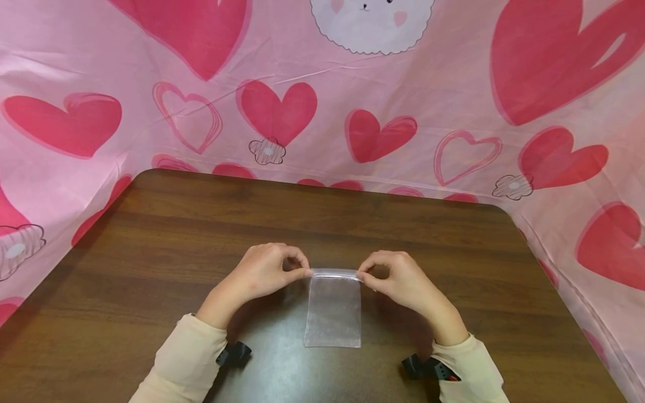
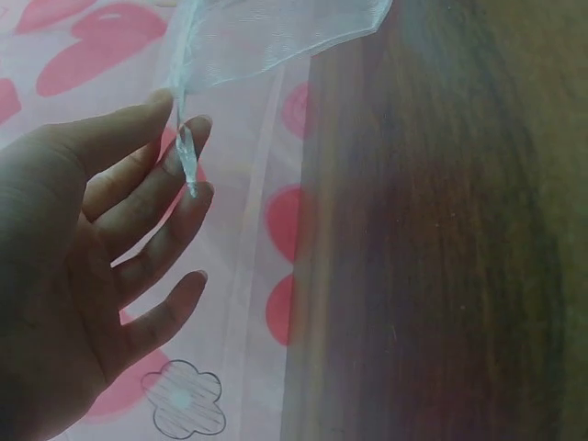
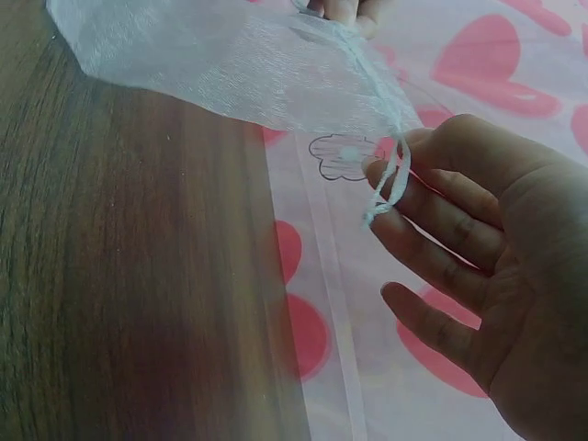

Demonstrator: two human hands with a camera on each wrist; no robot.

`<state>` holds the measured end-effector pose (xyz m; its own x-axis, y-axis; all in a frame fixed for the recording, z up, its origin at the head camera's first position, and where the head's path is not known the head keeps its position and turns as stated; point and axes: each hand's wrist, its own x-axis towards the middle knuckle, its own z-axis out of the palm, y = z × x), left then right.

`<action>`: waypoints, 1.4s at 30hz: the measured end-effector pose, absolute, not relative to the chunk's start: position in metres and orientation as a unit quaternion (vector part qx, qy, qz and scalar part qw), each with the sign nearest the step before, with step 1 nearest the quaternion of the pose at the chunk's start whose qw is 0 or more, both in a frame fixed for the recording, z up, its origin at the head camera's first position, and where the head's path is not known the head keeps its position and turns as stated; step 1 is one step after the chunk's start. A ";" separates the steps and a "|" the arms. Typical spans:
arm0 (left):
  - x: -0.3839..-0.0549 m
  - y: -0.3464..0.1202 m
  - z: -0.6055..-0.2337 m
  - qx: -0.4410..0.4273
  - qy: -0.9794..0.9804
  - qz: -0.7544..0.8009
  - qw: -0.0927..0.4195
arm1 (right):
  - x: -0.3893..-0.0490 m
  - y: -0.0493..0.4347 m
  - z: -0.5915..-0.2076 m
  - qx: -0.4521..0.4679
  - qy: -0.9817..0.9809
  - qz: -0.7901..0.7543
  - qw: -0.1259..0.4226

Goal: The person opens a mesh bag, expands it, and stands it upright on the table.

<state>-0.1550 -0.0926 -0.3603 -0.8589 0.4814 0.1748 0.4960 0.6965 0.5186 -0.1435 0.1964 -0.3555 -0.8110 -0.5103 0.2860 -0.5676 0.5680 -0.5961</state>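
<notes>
Our left hand (image 1: 263, 272) and right hand (image 1: 402, 280) pinch opposite top corners of sheer white rectangular fabric drawstring pouch (image 1: 333, 313); we hold it spread between them, over dark brown wooden desk (image 1: 302, 215)

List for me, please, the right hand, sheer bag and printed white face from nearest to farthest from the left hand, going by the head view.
1. Sheer bag: pinched at its left end.
2. Right hand: at the bag's right end.
3. Printed white face: on the far backdrop.
</notes>
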 end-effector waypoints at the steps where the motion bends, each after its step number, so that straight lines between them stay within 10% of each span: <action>1: -0.155 -0.093 -0.361 -0.266 -0.921 -0.283 0.011 | -0.144 0.196 -0.356 0.305 -0.886 0.348 0.039; 42: -0.154 -0.087 -0.369 -0.281 -0.909 -0.306 0.030 | -0.144 0.197 -0.356 0.284 -0.888 0.353 0.081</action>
<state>-0.1541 -0.0868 -0.3686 -0.8399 0.4929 0.2273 0.5300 0.6545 0.5391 -0.1439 0.1971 -0.3561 -0.8253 -0.4476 0.3442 -0.5617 0.5887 -0.5813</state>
